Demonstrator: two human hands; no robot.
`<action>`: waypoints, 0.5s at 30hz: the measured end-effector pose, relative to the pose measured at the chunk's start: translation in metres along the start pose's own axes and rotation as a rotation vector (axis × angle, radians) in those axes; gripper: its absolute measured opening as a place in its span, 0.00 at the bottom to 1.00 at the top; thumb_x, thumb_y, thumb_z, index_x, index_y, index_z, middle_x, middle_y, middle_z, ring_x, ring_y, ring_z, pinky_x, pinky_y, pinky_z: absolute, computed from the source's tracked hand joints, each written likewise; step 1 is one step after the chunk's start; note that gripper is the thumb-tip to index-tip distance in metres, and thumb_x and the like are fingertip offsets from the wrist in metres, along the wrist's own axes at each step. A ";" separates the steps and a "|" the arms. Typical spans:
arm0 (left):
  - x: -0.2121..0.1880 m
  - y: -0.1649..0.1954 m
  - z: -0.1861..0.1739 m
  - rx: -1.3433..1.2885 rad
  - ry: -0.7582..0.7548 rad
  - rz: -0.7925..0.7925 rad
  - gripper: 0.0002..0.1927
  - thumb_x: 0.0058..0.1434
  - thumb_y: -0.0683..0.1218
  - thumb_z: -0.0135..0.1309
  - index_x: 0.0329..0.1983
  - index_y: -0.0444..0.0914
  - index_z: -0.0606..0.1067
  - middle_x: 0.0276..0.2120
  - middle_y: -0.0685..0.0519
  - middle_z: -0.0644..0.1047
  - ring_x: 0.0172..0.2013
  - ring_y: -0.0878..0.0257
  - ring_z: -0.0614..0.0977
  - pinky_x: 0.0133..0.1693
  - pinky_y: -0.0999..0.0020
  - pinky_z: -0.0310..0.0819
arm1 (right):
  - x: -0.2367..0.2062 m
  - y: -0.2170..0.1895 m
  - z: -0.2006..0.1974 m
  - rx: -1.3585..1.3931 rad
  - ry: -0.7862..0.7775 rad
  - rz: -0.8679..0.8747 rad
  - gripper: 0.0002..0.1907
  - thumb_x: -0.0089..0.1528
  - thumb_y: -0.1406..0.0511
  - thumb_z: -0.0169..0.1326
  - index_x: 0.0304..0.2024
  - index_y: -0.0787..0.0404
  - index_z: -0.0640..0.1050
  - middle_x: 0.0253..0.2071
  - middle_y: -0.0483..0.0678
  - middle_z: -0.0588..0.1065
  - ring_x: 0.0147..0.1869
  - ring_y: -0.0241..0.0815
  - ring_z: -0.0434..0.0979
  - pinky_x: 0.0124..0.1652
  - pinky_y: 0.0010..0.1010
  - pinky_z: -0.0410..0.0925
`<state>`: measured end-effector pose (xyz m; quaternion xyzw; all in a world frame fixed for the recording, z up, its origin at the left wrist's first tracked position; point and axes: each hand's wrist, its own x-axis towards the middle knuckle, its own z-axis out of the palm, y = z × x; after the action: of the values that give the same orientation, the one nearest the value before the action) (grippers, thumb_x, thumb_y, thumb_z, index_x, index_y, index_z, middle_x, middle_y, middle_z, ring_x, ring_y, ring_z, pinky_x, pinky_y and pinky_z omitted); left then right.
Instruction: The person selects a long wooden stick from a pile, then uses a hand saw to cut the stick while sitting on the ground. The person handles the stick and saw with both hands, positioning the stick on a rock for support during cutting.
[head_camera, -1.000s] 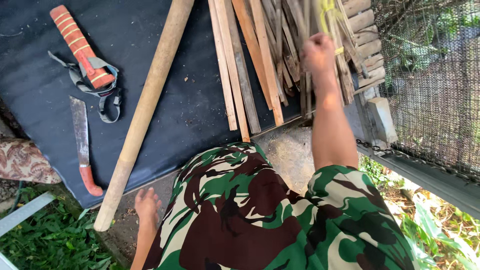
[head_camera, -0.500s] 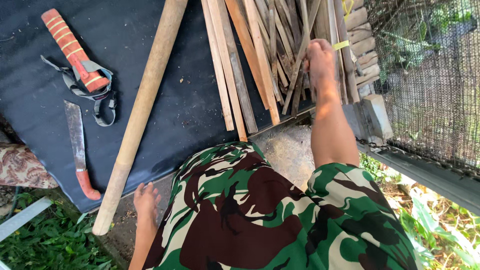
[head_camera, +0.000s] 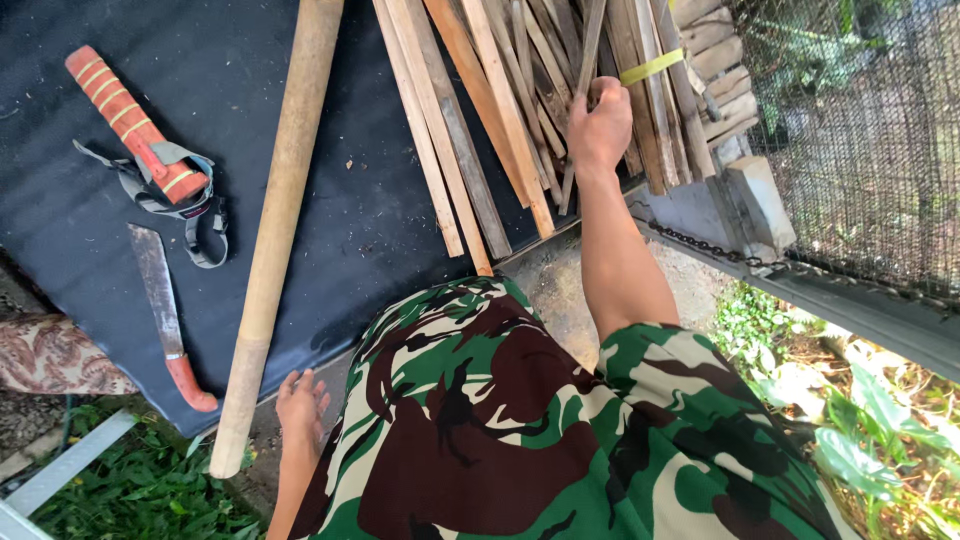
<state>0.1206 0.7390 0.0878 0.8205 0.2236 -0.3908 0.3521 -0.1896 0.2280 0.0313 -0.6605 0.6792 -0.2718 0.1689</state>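
Head view: right hand grips a thin wood strip; left hand hangs open beside the pole.

The right hand reaches forward on a nearly straight bare arm with its fingers curled into a closed fist, while the left hand hangs low beside the body, fingers loosely spread, palm open and empty.
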 end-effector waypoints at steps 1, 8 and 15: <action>0.000 0.001 0.000 0.007 0.005 -0.002 0.31 0.67 0.48 0.55 0.72 0.39 0.63 0.58 0.46 0.73 0.52 0.53 0.79 0.47 0.58 0.75 | 0.000 -0.002 -0.001 0.000 0.004 -0.009 0.15 0.59 0.66 0.63 0.47 0.64 0.77 0.43 0.55 0.76 0.48 0.58 0.78 0.45 0.45 0.70; -0.002 0.008 0.002 0.025 0.011 -0.002 0.30 0.67 0.47 0.55 0.71 0.40 0.64 0.57 0.46 0.74 0.50 0.55 0.79 0.46 0.59 0.76 | -0.007 -0.005 0.005 0.014 0.017 0.030 0.19 0.57 0.67 0.64 0.49 0.64 0.75 0.45 0.56 0.74 0.51 0.58 0.75 0.49 0.45 0.69; -0.007 0.016 0.005 0.054 -0.008 -0.004 0.28 0.67 0.47 0.55 0.70 0.40 0.65 0.55 0.46 0.74 0.48 0.56 0.80 0.44 0.62 0.75 | -0.014 -0.009 0.018 0.123 -0.006 -0.208 0.14 0.60 0.68 0.61 0.48 0.62 0.75 0.45 0.56 0.74 0.53 0.58 0.74 0.52 0.45 0.69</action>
<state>0.1244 0.7245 0.0978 0.8276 0.2132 -0.4008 0.3301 -0.1705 0.2396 0.0204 -0.7167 0.5885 -0.3271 0.1817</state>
